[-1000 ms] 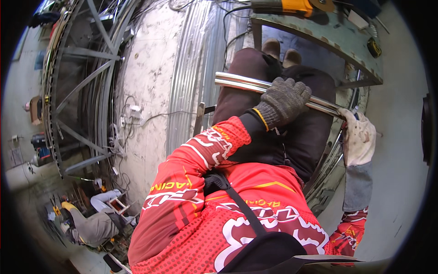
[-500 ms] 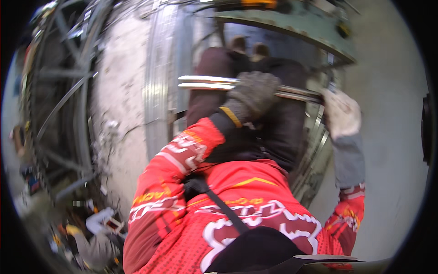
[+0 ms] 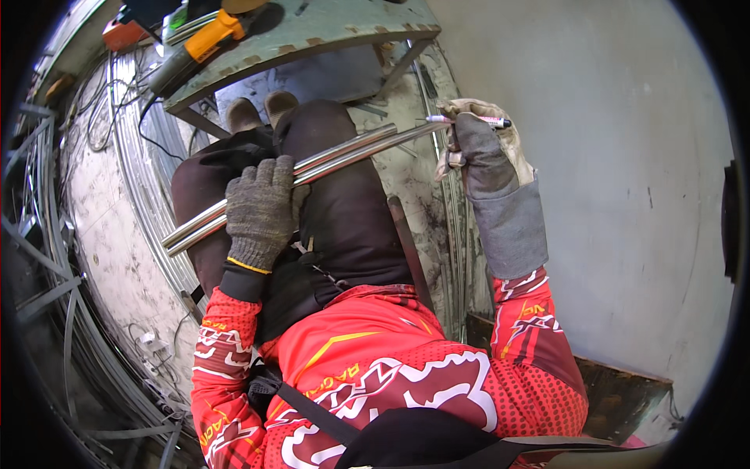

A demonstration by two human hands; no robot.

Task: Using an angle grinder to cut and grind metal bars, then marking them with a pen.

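Note:
Two shiny steel tubes lie side by side across my dark-trousered knees. My left hand, in a grey knit glove, is closed over the tubes near their middle. My right hand, in a pale leather gauntlet glove, is at the tubes' right end and pinches a slim marker pen that lies level above that end. Red patterned sleeves cover both my arms.
A green metal workbench stands in front of my feet, with an orange and black power tool on it. Curved steel bars and rings lie on the concrete to the left. A pale wall fills the right.
The view has swung, so the tubes now slope up to the right. My left hand keeps its grip on the tubes. My right hand has risen to the tubes' end, where the pen now shows.

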